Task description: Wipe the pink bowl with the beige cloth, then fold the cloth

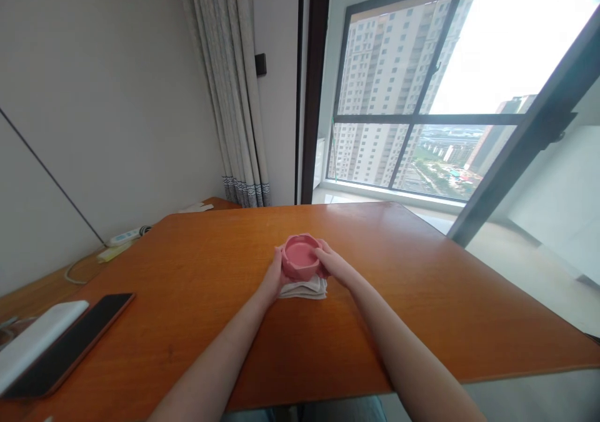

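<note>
A pink faceted dish (300, 258), round inside and shaped like an ashtray, is held between both my hands near the middle of the table. My left hand (275, 274) grips its left side. On the opposite side my right hand (332, 261) is closed on it, the thumb at the rim. The dish's inside faces up toward me and looks bare. Just under it, a folded white cloth (304, 289) lies on the wood, partly covered. Whether the dish touches the cloth, I cannot tell. The fingers beneath the dish are mostly hidden.
The brown wooden table (201, 272) has its front edge close to my legs. At the left lie a black phone-like slab (70, 341) and a white device (44, 334). A power strip (125, 237) with cables sits by the wall. A window (422, 122) stands beyond.
</note>
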`<state>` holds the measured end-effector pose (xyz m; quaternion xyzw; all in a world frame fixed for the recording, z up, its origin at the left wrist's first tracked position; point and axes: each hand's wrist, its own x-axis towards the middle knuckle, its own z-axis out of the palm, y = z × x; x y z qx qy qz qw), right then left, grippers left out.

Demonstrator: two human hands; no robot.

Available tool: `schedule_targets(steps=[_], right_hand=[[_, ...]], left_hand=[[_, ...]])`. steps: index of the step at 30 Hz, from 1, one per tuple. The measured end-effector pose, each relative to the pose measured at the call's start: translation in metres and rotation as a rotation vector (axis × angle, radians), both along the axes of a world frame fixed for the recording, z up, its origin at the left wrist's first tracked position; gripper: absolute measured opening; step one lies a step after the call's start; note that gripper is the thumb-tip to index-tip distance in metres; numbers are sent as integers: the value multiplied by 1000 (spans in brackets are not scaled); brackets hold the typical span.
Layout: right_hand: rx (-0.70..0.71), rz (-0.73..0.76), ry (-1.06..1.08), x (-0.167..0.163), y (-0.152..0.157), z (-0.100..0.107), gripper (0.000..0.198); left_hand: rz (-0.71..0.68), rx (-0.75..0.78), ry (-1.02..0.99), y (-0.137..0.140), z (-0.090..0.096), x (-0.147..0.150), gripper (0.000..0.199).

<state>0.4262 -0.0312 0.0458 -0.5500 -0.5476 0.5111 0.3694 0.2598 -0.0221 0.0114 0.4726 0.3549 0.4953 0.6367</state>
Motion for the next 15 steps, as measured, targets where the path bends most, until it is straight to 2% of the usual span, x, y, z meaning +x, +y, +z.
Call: schedule_targets(steps=[1,3,6,9,11,15], right_hand=[[-26,-19,8,6,4,-1,36],[-66,-86,22,26,13,-3,31],[-50,-358,-41,70,27,-6,27],[-7,-535,-85,114,33,-13,29],[0,-623,-121,138,33,-20,31],[-19,-723,-190,168,34,-36,34]], left_hand=[[-57,-19,14,2,-2,0,70],[-73,21,134,6,-7,-3,70],[-64,301,516,7,-11,-10,62],[-189,591,802,-3,-7,-14,46],[-254,668,875,-11,-1,-14,43],[-337,710,949,-18,6,-10,34]])
